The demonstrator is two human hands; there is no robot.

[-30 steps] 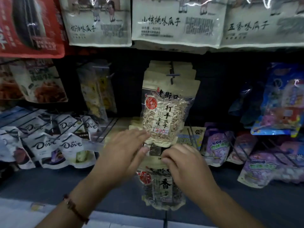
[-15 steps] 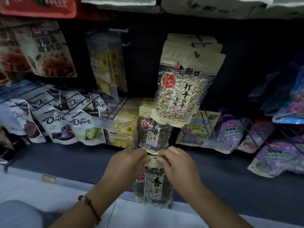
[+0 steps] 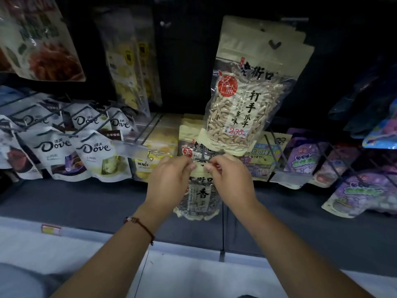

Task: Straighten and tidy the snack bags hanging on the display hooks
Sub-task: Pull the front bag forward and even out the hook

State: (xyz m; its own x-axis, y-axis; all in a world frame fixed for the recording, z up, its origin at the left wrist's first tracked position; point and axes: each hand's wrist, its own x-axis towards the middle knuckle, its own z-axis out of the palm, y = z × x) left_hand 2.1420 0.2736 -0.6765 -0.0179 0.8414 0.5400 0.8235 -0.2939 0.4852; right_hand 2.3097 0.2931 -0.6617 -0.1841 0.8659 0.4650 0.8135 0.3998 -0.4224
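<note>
Beige-topped seed bag (image 3: 198, 196) pinched by both hands, left (image 3: 169, 179), right (image 3: 231, 179), hook tip (image 3: 202, 159) between

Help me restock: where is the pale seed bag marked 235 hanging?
Head view, right of centre: the pale seed bag hangs just above both hands, left hand and right hand.
</note>
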